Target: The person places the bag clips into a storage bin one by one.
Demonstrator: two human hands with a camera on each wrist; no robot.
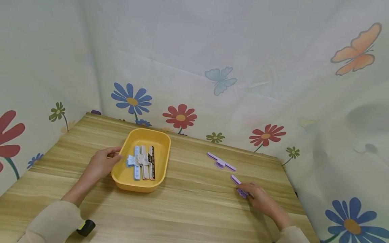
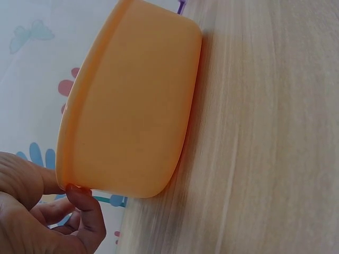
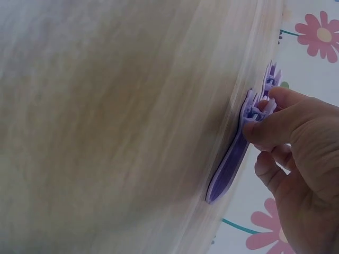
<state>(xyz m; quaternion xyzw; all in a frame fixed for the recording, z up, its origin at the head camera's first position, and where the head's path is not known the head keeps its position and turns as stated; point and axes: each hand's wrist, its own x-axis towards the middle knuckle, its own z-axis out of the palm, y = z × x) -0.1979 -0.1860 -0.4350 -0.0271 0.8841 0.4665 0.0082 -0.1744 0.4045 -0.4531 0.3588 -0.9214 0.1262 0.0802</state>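
My left hand [image 1: 103, 162] pinches the near-left rim of a yellow plastic tray [image 1: 152, 136], its thumb and fingers at the edge. Inside the tray lie a light blue clip [image 1: 137, 170], a grey clip [image 1: 145, 172] and a black-patterned clip [image 1: 153, 168], side by side. On the right, my right hand [image 1: 260, 198] pinches a purple sealing clip [image 3: 230, 166] by its handle part; the clip's long bar lies along the tabletop in the right wrist view. A second purple clip [image 1: 222, 162] rests on the table beyond that hand.
The wood-grain table [image 1: 188, 209] meets a pale cloth wall [image 1: 182, 50] with printed flowers and butterflies at the back and on both sides. A black device with a yellow-green strap [image 1: 86, 227] sits at the left sleeve.
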